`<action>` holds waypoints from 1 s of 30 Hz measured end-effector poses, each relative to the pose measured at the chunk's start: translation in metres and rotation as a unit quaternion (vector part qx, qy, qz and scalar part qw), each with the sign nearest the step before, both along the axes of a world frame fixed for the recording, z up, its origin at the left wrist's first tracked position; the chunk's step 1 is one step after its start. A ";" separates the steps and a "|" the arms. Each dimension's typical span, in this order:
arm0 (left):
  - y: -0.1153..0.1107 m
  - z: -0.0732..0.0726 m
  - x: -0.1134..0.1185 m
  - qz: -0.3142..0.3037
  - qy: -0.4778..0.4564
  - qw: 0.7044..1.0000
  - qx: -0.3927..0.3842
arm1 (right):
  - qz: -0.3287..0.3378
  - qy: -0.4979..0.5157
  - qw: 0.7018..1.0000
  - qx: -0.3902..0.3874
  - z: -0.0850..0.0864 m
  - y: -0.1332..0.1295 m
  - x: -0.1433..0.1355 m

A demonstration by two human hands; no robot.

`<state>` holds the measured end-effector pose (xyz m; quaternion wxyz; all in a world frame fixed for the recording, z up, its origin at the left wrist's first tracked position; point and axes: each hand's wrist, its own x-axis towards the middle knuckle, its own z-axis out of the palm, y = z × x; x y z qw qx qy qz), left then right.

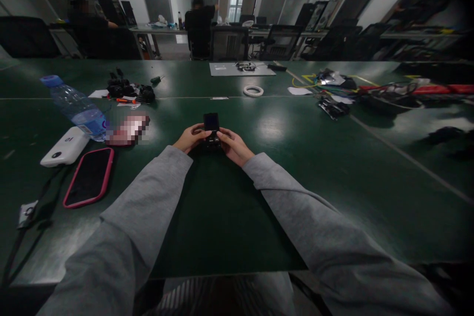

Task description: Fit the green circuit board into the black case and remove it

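Note:
Both my hands grip a small black device (211, 122) with a dark, square screen panel standing up at its top. My left hand (191, 138) is closed on its left side, thumb across the front. From the right, my right hand (233, 144) holds it the same way, its thumb near the lower edge of the screen. Below the thumbs shows a darker lower part with small shiny details, too small to tell. The fingers behind the device are partly hidden. It is held over the green table (229, 217), and I cannot tell whether it touches the surface.
Left: a phone in a pink case (90, 177), a white power bank (66, 147) with a cable, a tilted water bottle (79, 108). Farther off: black parts (129, 90), a tape roll (253, 91), a grey board (240, 69), tangled cables (333, 81). People sit behind.

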<state>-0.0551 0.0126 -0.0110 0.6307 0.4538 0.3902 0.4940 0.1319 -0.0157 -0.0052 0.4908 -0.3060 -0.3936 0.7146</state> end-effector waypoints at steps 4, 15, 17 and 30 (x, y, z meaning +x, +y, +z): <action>0.000 0.001 0.001 0.015 -0.011 1.000 -0.006 | 0.009 0.007 1.000 0.006 0.002 -0.001 0.000; -0.003 0.005 0.004 0.031 -0.025 0.999 -0.008 | 0.039 -0.036 0.997 0.047 -0.007 0.002 0.001; -0.003 0.004 0.004 0.029 -0.027 0.999 -0.006 | 0.043 -0.044 0.997 0.051 -0.006 0.002 0.001; -0.001 0.001 0.002 0.033 -0.032 0.999 0.000 | 0.028 -0.025 0.999 0.023 -0.007 0.005 -0.002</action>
